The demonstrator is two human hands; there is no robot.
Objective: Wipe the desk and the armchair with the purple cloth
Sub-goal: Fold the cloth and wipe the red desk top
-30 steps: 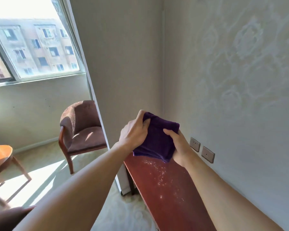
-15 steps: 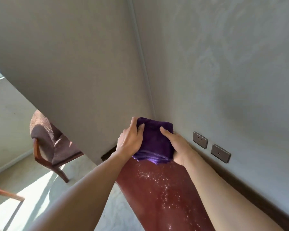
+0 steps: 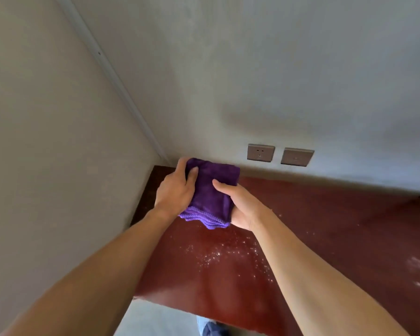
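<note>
The purple cloth [image 3: 209, 192] sits folded into a thick pad between the two hands, held up over the far left corner of the table [image 3: 325, 226], close to where the two walls meet. Whether its underside touches the wood I cannot tell from here.

The left hand [image 3: 174, 190] takes the pad from its left side. The fingers curl over the far top corner and the thumb lies flat across the upper face, so the grip is closed snugly on the fabric. The right hand [image 3: 243, 207] takes the opposite side with the palm turned up and inward. Its thumb presses down on the top of the pad while the other fingers go under the cloth and are hidden by it. That grip too is closed on the cloth. The stacked, stitched edges of the folds, a paler purple, hang out at the near side between the two wrists.

Both forearms are bare and reach forward from the lower corners, converging on the cloth, with the wrists fairly straight.

The table is a dark red-brown and glossy, pushed against the wall. A scatter of white specks [image 3: 228, 253] lies on it just nearer than the cloth, below the right wrist. On the wall behind, to the right of the cloth, are two wall sockets [image 3: 260, 152] side by side. Pale floor [image 3: 155, 321] shows beneath the table's near edge, with the tip of a blue shoe [image 3: 211, 328] on it.
</note>
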